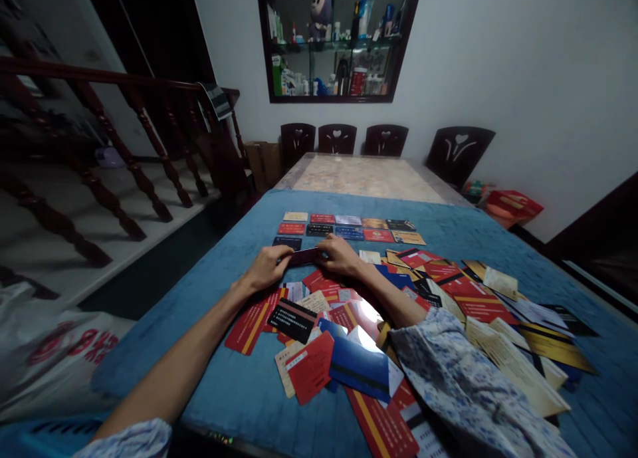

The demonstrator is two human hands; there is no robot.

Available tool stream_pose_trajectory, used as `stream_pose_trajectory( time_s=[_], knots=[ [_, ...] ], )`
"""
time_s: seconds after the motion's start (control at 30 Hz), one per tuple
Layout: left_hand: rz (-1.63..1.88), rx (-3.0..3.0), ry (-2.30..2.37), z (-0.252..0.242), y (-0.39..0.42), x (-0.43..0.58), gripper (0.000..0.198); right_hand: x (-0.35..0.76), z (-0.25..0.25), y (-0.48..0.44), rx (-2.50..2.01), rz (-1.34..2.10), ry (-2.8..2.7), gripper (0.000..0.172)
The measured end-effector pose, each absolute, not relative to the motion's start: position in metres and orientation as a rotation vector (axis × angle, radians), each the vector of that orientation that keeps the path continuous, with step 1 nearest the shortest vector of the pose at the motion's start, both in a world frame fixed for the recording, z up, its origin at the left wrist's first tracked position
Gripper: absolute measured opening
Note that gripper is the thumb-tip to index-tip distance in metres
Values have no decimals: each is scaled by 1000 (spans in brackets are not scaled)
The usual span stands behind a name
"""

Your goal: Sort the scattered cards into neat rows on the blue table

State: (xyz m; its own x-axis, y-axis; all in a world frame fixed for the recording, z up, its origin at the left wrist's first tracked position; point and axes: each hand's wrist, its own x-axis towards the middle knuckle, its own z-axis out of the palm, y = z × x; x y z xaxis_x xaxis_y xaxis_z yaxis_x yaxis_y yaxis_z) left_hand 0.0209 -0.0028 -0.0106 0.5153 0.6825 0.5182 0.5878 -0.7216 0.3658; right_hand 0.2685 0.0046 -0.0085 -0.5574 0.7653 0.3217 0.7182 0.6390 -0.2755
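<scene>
Between my two hands a dark reddish card (305, 256) is held tilted, nearly edge-on, just above the pile. My left hand (269, 266) pinches its left end, and my right hand (337, 254) pinches the right end. Past the hands, cards lie in two neat rows, among them a red card (291, 229) and a blue card (349, 233). A dark card (286, 243) starts a third row at the left, partly hidden by my hands. Below my wrists spreads a loose heap with a black card (292, 320), a large blue card (359, 367) and several red ones.
A blue cloth (209, 385) covers the near table, and a marble-patterned tabletop (363, 175) continues behind it. More cards (518, 365) are scattered to the right. Dark chairs (337, 139) stand at the far end. A wooden railing (149, 172) and a white bag (54, 351) are at the left.
</scene>
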Motion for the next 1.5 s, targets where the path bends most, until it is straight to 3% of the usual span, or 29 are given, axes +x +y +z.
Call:
stream_pose_trajectory(
  time_s=[0.5, 0.7, 0.97, 1.5],
  knots=[
    [969, 2520, 1185, -17, -2, 24, 19, 264, -7, 10, -962, 418, -2028, 8],
    [974, 2519, 1184, -16, -3, 27, 16, 259, -3, 7, -960, 190, -2088, 14],
    [1251, 2438, 1142, -8, -11, 30, 19, 252, 4, -1, -1057, -191, -2262, 26],
    [1133, 2499, 1211, -10, -6, 24, 3, 254, -2, -8, -1053, -106, -2344, 24]
  ],
)
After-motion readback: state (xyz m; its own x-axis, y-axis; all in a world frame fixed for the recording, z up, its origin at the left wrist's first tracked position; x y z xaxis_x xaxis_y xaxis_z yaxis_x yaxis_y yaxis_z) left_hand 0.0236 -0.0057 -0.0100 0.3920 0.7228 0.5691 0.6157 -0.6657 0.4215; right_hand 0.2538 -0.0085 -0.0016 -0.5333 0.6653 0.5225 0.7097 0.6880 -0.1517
